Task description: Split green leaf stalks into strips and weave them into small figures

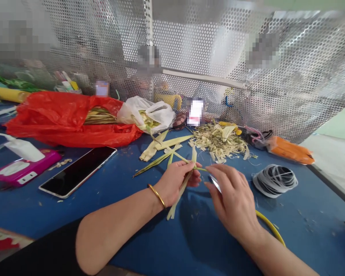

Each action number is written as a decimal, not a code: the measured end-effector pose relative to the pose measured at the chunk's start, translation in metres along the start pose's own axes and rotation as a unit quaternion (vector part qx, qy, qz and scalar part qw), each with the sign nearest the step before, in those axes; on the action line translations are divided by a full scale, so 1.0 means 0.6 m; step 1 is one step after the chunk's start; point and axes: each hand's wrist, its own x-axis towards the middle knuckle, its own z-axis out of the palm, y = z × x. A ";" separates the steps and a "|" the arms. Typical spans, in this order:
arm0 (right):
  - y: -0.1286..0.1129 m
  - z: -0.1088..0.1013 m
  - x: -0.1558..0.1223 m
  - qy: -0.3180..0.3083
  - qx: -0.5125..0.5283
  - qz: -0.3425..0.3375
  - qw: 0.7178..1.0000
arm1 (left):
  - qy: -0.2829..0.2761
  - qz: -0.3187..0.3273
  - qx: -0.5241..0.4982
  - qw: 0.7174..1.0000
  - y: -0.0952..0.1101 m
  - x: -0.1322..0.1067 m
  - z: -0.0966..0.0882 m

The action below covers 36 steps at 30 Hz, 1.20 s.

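Pale leaf strips (176, 205) are crossed and pinched between the thumb and fingers of my left hand (176, 180), which wears a gold bangle (157, 196). One strip hangs down below the hand, and others stick out up and to the left. My right hand (234, 197) is just to the right, its thumb and fingers closed around a small shiny metal tool (215, 183) whose kind is mostly hidden. A thin green strip end (201, 169) reaches from the left hand to the right index fingertip. Loose flat leaf pieces (153, 147) lie beyond the left hand.
A heap of leaf scraps (220, 141), a red plastic bag (60, 120) and a white bag (149, 115) lie at the back. A phone (79, 171) and magenta power strip (24, 168) are left. A white cord coil (275, 180) sits right. Perforated metal panels (189, 46) stand behind.
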 end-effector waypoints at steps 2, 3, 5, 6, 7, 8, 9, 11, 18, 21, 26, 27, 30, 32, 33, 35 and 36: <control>0.014 0.004 0.001 -0.031 -0.016 0.038 0.999 | -0.018 -0.008 0.015 1.000 -0.002 -0.003 0.002; 0.020 0.007 0.001 -0.065 -0.009 0.053 0.996 | -0.023 -0.006 0.027 0.999 -0.003 -0.004 0.002; 0.026 0.012 0.000 -0.119 0.006 0.068 0.991 | -0.014 0.015 0.053 0.998 -0.008 -0.005 0.003; 0.026 0.013 -0.001 -0.132 0.009 0.066 0.989 | -0.004 0.032 0.064 0.997 -0.010 -0.004 0.002; 0.026 0.013 -0.001 -0.136 0.008 0.062 0.989 | 0.009 0.049 0.075 0.996 -0.012 -0.003 0.002; 0.025 0.012 -0.001 -0.131 0.008 0.058 0.990 | 0.025 0.066 0.082 0.994 -0.013 -0.002 0.001; 0.024 0.009 0.000 -0.120 0.012 0.056 0.991 | 0.041 0.079 0.088 0.992 -0.014 0.000 0.001; 0.022 0.002 0.002 -0.080 0.028 0.064 0.994 | 0.054 0.091 0.117 0.987 -0.015 0.000 0.000; 0.022 -0.007 0.008 -0.070 0.153 0.134 0.977 | -0.146 0.154 0.481 0.851 -0.032 -0.030 0.008; 0.017 -0.001 0.006 -0.102 0.278 0.196 0.935 | -0.142 0.196 0.553 0.797 -0.037 -0.038 0.012; 0.008 -0.006 0.000 0.003 0.283 0.193 0.939 | -0.079 0.098 0.520 0.845 -0.031 -0.031 0.007; 0.006 -0.009 -0.002 0.025 0.261 0.177 0.949 | -0.074 0.074 0.496 0.862 -0.030 -0.029 0.006; -0.002 -0.016 -0.005 0.064 0.167 0.101 0.979 | -0.071 -0.005 0.376 0.924 -0.028 -0.020 0.006; -0.005 -0.016 -0.007 0.056 0.102 0.034 0.993 | -0.065 -0.045 0.265 0.961 -0.026 -0.016 0.007; -0.007 -0.014 -0.008 0.047 0.073 0.004 0.996 | -0.059 -0.060 0.209 0.974 -0.024 -0.015 0.008; -0.007 -0.008 -0.008 0.028 0.029 -0.031 0.999 | -0.053 -0.077 0.123 0.988 -0.021 -0.013 0.008; -0.006 -0.004 -0.008 0.023 0.016 -0.035 0.999 | -0.057 -0.080 0.097 0.990 -0.019 -0.012 0.008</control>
